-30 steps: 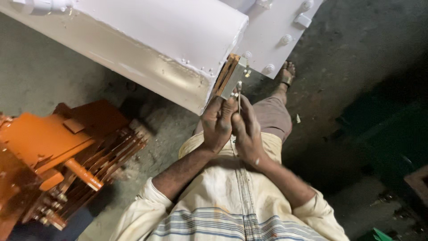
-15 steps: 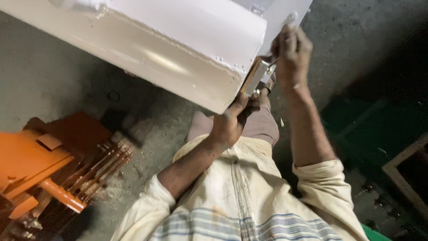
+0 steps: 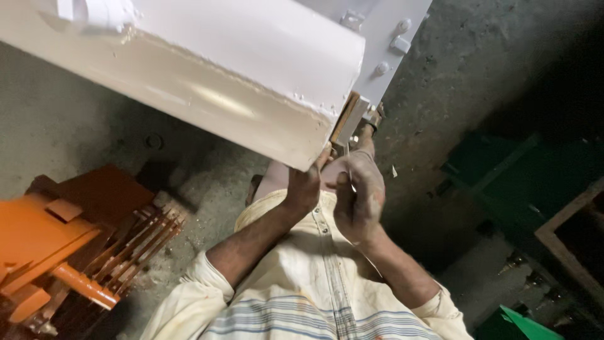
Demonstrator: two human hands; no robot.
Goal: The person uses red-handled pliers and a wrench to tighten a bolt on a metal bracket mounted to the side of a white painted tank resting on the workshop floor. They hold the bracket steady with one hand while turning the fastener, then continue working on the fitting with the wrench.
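White-painted steel housing point(image 3: 207, 82) fills upper frame; bolted end plate point(image 3: 390, 38) at its right end. Orange machine frame point(image 3: 69, 252) lies well left of housing, on concrete floor point(image 3: 75, 145); green frame point(image 3: 522, 182) well right. Left hand point(image 3: 306, 182) pressed up under housing's lower right corner, fingers curled against edge. Right hand point(image 3: 360, 198) just beside it, pinching thin metal rod point(image 3: 349, 167) pointing toward gap at plate. Risk, judged: rod could slip from pinch or skid off painted edge, scratching paint or jabbing left hand.
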